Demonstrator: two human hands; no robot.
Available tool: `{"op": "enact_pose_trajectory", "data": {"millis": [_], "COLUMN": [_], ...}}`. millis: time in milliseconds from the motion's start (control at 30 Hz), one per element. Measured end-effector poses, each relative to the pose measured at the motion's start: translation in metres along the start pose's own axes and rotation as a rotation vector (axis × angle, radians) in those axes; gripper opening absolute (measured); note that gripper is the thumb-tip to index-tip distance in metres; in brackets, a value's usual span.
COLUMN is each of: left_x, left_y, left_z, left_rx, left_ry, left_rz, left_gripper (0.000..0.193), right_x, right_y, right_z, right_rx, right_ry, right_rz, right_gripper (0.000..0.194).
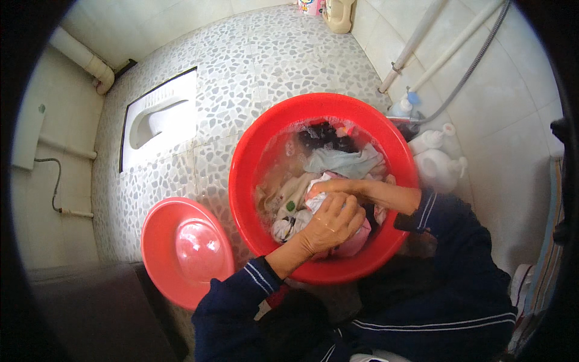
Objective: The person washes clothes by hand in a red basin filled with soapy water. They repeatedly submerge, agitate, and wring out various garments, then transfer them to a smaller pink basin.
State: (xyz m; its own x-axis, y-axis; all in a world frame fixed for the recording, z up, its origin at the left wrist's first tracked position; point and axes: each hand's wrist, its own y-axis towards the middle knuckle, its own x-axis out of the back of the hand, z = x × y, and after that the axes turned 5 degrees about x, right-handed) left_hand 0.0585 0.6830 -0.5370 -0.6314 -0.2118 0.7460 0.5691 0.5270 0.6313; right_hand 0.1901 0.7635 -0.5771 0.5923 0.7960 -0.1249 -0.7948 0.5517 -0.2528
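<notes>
A large red plastic basin (pixel 253 131) holds soapy water and a heap of wet clothes. Over the heap, my left hand (pixel 334 221) and my right hand (pixel 332 186) meet on a white wet cloth (pixel 315 204), both gripping it. Pink fabric (pixel 355 244) lies beneath my left hand. Beyond my hands are a pale grey-blue garment (pixel 344 162) and a dark garment (pixel 323 135) in the suds. A beige garment (pixel 289 192) with a green spot spreads to the left. My fingertips are partly hidden in the cloth.
To the left stands a smaller pink basin (pixel 156 244), near a squat toilet (pixel 158 122) set in the pebble-patterned floor (pixel 226 90). White plastic bottles (pixel 434 169) line the right wall below a shower hose (pixel 475 68). A beige jug (pixel 338 18) stands at the far wall.
</notes>
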Motion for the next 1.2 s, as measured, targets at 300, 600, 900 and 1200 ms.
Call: {"op": "enact_pose_trajectory", "data": {"millis": [300, 600, 900, 1200], "left_x": [-0.021, 0.006, 0.041, 0.063], "left_y": [-0.022, 0.006, -0.003, 0.065], "left_z": [0.005, 0.061, 0.089, 0.087], "left_rx": [-0.081, 0.960, 0.973, 1.418], "left_ry": [-0.013, -0.313, -2.244, -1.460], "left_rz": [0.118, -0.264, -0.119, -0.903], "left_gripper": [0.027, 0.076, 0.049, 0.024], "right_x": [0.001, 0.020, -0.008, -0.037], "right_y": [0.033, 0.037, 0.011, 0.020], "right_z": [-0.017, 0.056, 0.083, 0.104], "right_rx": [-0.188, 0.263, 0.975, 0.703], "right_ry": [-0.634, 0.205, -0.918, 0.266], "right_rz": [0.166, -0.625, -0.459, -0.629], "right_gripper": [0.024, 0.025, 0.065, 0.049]}}
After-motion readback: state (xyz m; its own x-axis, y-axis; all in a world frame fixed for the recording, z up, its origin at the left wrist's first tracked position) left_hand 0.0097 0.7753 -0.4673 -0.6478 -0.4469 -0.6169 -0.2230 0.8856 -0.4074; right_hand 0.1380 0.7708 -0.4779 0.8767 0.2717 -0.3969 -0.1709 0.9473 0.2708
